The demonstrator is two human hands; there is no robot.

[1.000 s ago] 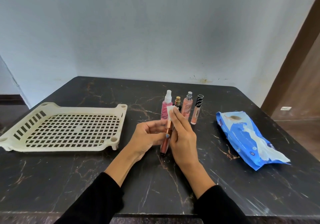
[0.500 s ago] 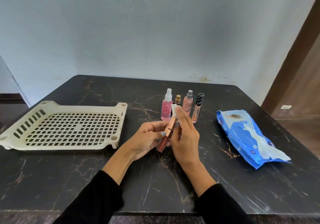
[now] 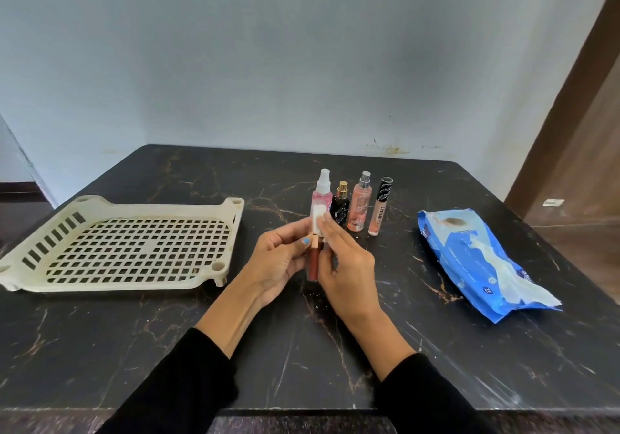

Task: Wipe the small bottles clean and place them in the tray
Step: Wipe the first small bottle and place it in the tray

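Desk (image 3: 335, 366), dark marbled top, carries everything. Cream slotted tray (image 3: 20, 267) lies well to the left of my fingers; no bottle is in it that I can see, so I judge the task barely begun.

Blue wipes pack (image 3: 469, 259) lies well to the right of the fingers, flap loose. Print on it is too small to read except what looks like "22" in a round mark.

Left hand (image 3: 278, 262): fingers curled round a slim reddish-brown tube bottle (image 3: 313, 266) with a rose-gold cap, held roughly upright above the desk. Right hand (image 3: 345, 266): fingers long and close together, pressing a small white wipe (image 3: 317, 220) against the bottle's upper part; whether the thumb pinches behind it I cannot tell.

Step in hand, by my reading: wiping the first bottle. The next move calls for working the wipe down the lower body, then carrying the bottle left into the tray.

Four bottles stand in a row just beyond the fingers: pink spray bottle (image 3: 322, 195), directly behind the wipe; small dark bottle (image 3: 341, 205) with gold cap; peach spray bottle (image 3: 359, 207); clear gloss tube (image 3: 378, 210), black patterned cap, vertical lettering that seems to read "LIPGLOSS", not sharp enough to be sure.
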